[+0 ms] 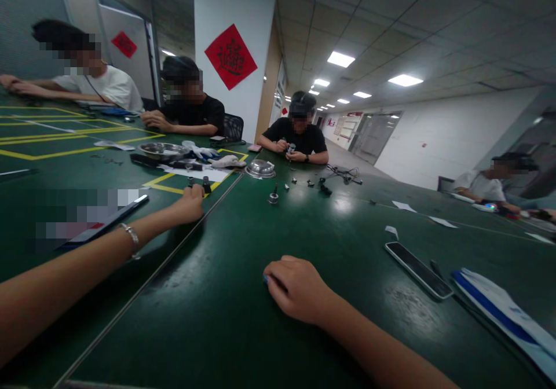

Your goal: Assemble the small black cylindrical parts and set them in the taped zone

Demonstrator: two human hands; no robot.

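Observation:
My left hand [191, 205] reaches out over the green table, a silvery bracelet on its wrist. Its fingers are bent together beside a small black cylindrical part [207, 185] standing upright. A second small dark part [190, 182] shows just behind the knuckles; what the fingertips grip is hidden. Nearer to me, my right hand [297, 289] rests on the table with its fingers curled in. A bit of blue shows at its fingertips, too small to tell whether it is a nail or an object.
A flat tablet-like device [104, 221] lies by my left forearm. Beyond are a metal dish [163, 150], gloves [200, 150], an upturned metal bowl [260, 169] and small metal parts [273, 197]. A phone [417, 270] and a blue-white packet [499, 308] lie right. Several people sit around the table.

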